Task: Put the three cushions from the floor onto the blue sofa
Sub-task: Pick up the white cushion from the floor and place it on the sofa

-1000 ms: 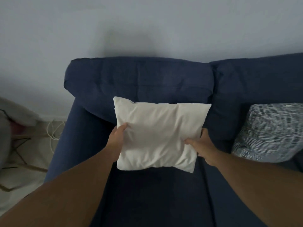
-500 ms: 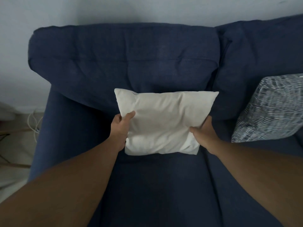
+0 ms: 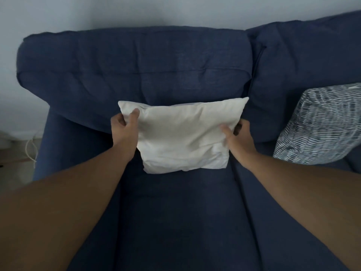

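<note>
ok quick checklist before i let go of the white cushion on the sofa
1. White cushion on the seat: ok, its lower edge rests on the blue sofa.
2. Leaning on the backrest: ok, its top edge meets the back cushion.
3. Left hand grip: not ok to leave yet, it pinches the upper left corner.
4. Right hand grip: not ok yet, it holds the right edge.
5. Clear of the patterned cushion: ok, a gap shows between them.
6. Third cushion placed: cannot tell, only two show.

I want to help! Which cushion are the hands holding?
The plain white cushion, gripped by left hand and right hand. The striped grey cushion sits untouched.
</note>
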A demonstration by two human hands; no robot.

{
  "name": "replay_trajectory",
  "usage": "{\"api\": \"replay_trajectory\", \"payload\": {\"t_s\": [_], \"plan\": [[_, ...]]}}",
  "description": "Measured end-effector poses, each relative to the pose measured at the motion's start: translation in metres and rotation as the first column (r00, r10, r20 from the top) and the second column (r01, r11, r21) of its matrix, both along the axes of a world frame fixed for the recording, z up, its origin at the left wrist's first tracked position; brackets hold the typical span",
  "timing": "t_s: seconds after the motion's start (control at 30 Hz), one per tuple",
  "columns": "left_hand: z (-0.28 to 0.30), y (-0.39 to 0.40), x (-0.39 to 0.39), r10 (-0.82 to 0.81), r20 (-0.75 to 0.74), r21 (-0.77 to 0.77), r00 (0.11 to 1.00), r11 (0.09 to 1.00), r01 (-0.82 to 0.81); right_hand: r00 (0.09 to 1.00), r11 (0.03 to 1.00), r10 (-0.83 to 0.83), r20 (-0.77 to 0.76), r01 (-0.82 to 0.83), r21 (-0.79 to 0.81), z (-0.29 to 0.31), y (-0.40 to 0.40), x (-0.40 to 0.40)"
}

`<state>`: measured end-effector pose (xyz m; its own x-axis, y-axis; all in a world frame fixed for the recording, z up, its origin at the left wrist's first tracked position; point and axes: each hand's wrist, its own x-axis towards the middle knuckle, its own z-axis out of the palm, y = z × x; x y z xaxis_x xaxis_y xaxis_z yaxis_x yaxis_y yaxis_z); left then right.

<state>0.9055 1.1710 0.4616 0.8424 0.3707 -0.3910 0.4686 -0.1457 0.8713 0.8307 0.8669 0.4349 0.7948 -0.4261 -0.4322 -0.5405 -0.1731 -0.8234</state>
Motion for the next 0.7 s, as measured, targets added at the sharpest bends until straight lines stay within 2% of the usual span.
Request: {"api": "replay_trajectory", "payload": {"t_s": [0.07,0.17,0.3,0.4,0.47,0.53,0.57,0.63,0.67,0.7], "plan": [[0.008,-0.002,0.015,0.004,-0.002,0.065,1.000,0.998,-0.004,1.000,1.000,-0.019,0.013,0.019,-0.024,0.009,-0.002,0.015],[0.012,-0.005,0.037,-0.030,-0.051,0.136,0.998,0.990,0.037,0.998,0.991,0.029,-0.059,-0.037,-0.131,0.016,-0.010,0.036],[0.013,-0.006,0.053,-0.038,-0.016,0.209,0.999,0.977,0.040,0.985,0.902,0.109,-0.134,-0.155,-0.402,0.023,-0.022,0.044],[0.012,-0.003,0.056,0.005,-0.042,0.243,0.999,0.970,0.006,0.974,0.858,0.126,-0.187,-0.201,-0.472,0.023,-0.024,0.043],[0.010,-0.004,0.054,0.084,-0.055,0.288,0.995,0.955,-0.065,0.987,0.844,0.088,-0.132,-0.144,-0.517,0.020,-0.020,0.038],[0.012,-0.014,0.042,0.110,0.042,0.466,0.993,0.877,-0.117,0.993,0.752,0.109,0.037,-0.058,-0.657,0.015,-0.014,0.029],[0.013,-0.024,0.031,0.049,0.142,0.549,0.989,0.827,-0.120,0.981,0.679,0.165,0.105,-0.036,-0.733,0.015,-0.010,0.023],[0.010,-0.045,0.004,-0.251,0.322,0.624,0.913,0.781,-0.005,0.929,0.521,0.353,0.112,-0.095,-0.848,0.014,0.000,0.015],[0.005,-0.055,-0.010,-0.434,0.358,0.648,0.827,0.753,0.115,0.889,0.438,0.453,0.070,-0.153,-0.886,0.013,0.005,0.012],[-0.003,-0.062,-0.022,-0.597,0.353,0.687,0.720,0.688,0.234,0.840,0.354,0.542,0.008,-0.220,-0.909,0.011,0.010,0.011]]}}
